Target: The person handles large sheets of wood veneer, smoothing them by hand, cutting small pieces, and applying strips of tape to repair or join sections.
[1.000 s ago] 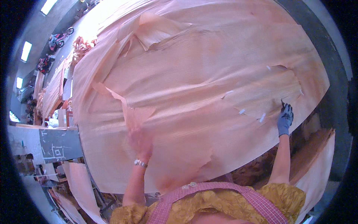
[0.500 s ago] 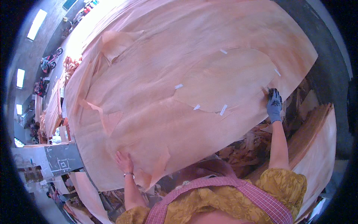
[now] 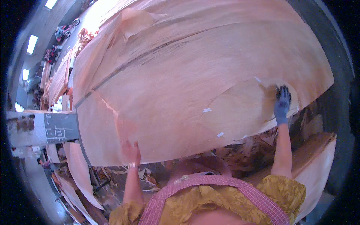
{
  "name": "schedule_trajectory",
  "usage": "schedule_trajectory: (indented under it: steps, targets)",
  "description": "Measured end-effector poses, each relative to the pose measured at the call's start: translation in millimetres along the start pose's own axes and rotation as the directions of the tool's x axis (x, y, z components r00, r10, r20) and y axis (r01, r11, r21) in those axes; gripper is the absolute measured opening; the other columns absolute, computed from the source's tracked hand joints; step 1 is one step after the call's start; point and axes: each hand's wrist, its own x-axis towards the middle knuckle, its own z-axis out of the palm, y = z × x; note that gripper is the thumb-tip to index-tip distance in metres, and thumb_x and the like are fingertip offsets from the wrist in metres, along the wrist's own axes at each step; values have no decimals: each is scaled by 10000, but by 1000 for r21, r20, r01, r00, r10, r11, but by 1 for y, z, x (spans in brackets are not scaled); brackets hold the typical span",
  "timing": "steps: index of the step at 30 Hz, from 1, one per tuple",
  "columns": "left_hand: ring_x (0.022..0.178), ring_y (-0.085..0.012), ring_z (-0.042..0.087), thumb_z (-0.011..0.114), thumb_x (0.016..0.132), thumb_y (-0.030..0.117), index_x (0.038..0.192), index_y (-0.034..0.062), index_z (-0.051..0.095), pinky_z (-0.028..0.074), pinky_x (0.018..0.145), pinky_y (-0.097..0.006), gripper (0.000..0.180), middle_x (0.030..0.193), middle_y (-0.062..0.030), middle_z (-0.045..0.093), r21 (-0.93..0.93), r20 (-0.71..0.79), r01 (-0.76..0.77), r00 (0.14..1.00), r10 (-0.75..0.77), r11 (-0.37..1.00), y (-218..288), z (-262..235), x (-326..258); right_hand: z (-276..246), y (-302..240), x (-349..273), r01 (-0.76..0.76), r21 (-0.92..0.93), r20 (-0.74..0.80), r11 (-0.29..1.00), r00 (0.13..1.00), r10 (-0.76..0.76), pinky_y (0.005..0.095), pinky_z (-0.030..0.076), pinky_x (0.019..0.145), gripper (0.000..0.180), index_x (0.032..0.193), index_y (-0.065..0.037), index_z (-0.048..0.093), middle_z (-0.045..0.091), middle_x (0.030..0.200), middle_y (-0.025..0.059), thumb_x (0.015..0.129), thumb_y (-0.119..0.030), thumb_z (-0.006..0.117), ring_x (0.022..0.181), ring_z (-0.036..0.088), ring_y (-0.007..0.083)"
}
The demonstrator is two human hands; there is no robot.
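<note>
A large, thin, pinkish-tan wood veneer sheet (image 3: 168,97) lies spread before me. Toward its right side, a paler rounded veneer patch (image 3: 240,105) is set on it, with several short white tape strips (image 3: 206,110) along its outline. My right hand (image 3: 282,104), in a blue-grey glove with dark fingertips, is over the patch's right part, fingers stretched out and a shadow beside it. At the sheet's near left edge is my bare left hand (image 3: 131,152), slightly blurred, with fingers apart. A raised torn flap (image 3: 112,108) of veneer stands just beyond it.
Veneer scraps (image 3: 247,152) lie below the sheet's near edge. A veneer stack (image 3: 315,165) stands at the right. At the left are a grey board with chalk marks (image 3: 62,127) and hanging veneer (image 3: 80,172). Motorbikes (image 3: 63,32) stand far left.
My view has shifted. The sheet with its patch has come nearer and rightward, baring a dark edge line at left. My right hand has gone from the sheet beside the patch to over it.
</note>
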Motion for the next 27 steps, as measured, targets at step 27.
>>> schedule_trajectory:
  steps: [27]
  targets:
    - [1376, -391, 336, 629, 863, 485, 1479, 133, 356, 205, 1138, -577, 761, 1421, -191, 463, -338, 14, -70, 997, 79, 939, 74, -37, 105, 2, -47, 90, 11, 95, 344, 995, 938, -44, 469, 493, 892, 364, 1325, -133, 547, 631, 1152, 193, 971, -198, 493, 1055, 604, 387]
